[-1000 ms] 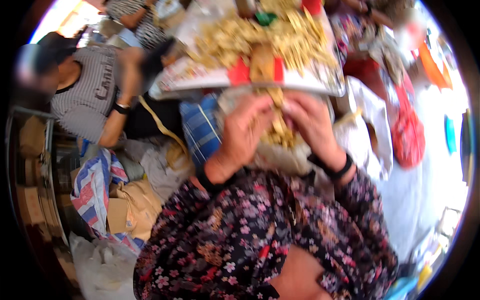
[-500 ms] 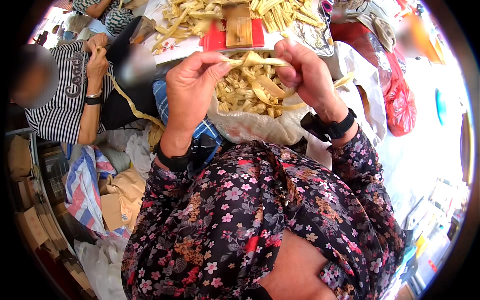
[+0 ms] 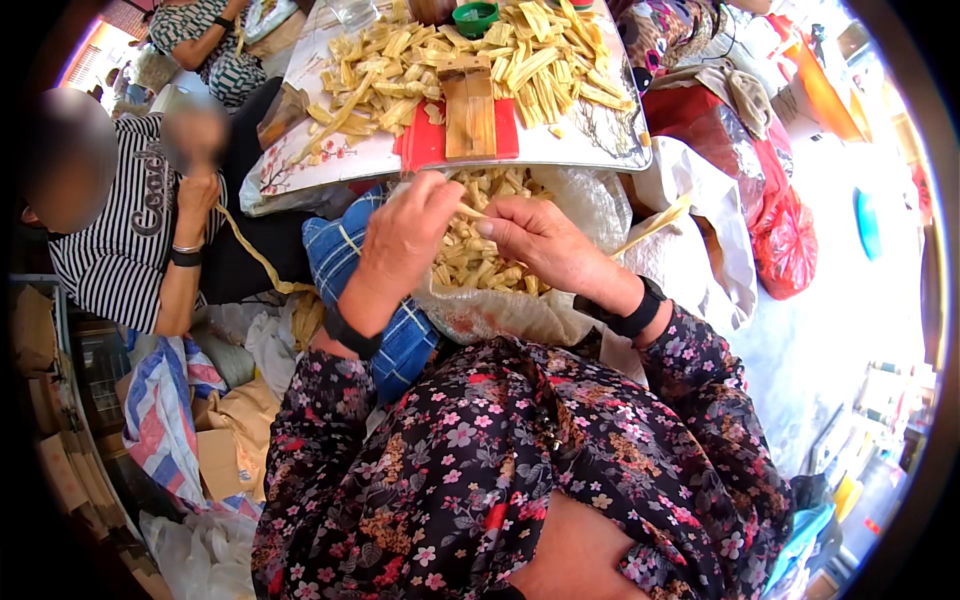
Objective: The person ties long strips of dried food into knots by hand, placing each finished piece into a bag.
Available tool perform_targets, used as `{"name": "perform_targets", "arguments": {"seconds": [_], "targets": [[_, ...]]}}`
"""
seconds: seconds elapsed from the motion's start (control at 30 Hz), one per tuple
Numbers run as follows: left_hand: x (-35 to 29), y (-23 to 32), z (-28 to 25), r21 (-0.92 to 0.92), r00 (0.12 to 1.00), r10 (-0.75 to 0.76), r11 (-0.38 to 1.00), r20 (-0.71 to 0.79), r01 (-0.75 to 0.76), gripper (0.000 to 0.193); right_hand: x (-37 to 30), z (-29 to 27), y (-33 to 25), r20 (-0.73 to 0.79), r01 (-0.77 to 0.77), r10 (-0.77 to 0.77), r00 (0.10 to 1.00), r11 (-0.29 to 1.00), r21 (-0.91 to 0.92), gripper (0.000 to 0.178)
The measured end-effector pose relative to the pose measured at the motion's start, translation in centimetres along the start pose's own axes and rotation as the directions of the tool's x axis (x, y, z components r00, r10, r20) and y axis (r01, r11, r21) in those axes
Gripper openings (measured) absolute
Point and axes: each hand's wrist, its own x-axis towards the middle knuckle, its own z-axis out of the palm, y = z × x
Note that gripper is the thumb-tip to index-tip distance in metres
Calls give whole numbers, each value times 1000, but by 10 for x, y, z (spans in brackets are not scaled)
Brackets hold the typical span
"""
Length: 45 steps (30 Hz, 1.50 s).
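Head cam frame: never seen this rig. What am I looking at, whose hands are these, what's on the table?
There is no machine here: one wide fisheye camera sits on a person's head and looks down, so straight edges bend near the rim. The floral sleeves coming up from the lower edge belong to the wearer. Their left hand and right hand meet over a clear plastic bag full of pale yellow strips, and together they pinch one thin strip between the fingertips. Each wrist wears a black band. Beyond the bag is a white tray table piled with more of the same strips, a wooden block on a red board, and a green bowl at the far edge. On the left sits another person in a striped shirt, one hand raised; those hands are not the wearer's.
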Motion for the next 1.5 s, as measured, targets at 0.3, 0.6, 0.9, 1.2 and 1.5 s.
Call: {"name": "perform_targets", "arguments": {"seconds": [0.3,0.6,0.9,1.2,1.5], "targets": [[49,-52,18,-691,975,-206,694,79,203,14,65,-34,-10,-198,116,-146,969,981,-154,27],[78,-71,36,-851,870,-407,317,276,419,18,110,-67,24,-333,75,-166,928,960,-268,36],[76,-67,51,-584,843,-529,656,96,478,22,117,-60,39,-347,97,-283,894,879,-467,34],[15,-23,30,-433,957,-291,862,9,266,23,62,-38,14,-321,-60,-367,873,571,-818,21],[-7,14,27,-722,783,-205,-570,587,392,35,13,11,1,-190,442,-546,816,801,-403,18]]}}
